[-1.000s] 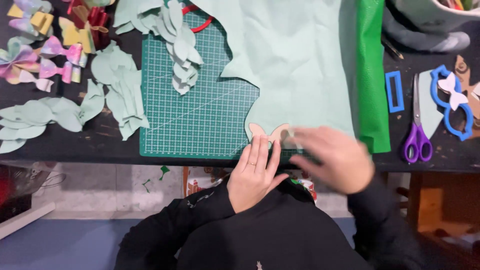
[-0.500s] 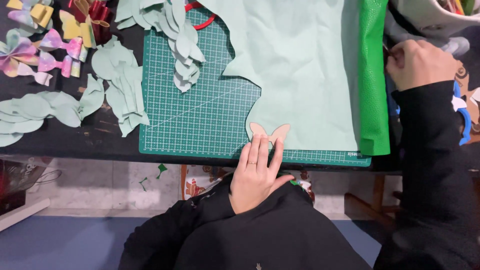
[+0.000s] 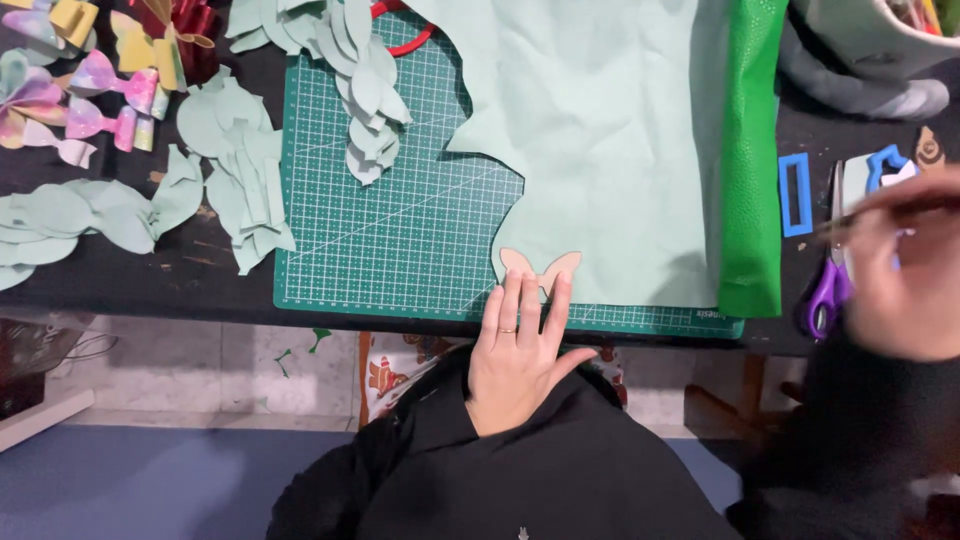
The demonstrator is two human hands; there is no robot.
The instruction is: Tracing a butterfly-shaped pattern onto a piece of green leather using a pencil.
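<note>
Cardboard template, tan and bow-shaped, is pinned flat on smooth mint sheet over gridded cutting mat by left hand, fingers extended together. Right hand is blurred; a thin stick seems held, though its grip cannot be told.

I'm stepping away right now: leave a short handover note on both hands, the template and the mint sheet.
Left hand: flat, fingers pinning the tan template onto the lower edge of the mint sheet, which lies over the green cutting mat.
Right hand: blurred in motion at the right, above the purple scissors; it seems to pinch a thin stick-like tool, grip unclear.
Done: many mint cut shapes piled on the mat's left side.
Left: no outline or cut visible around the template.
</note>
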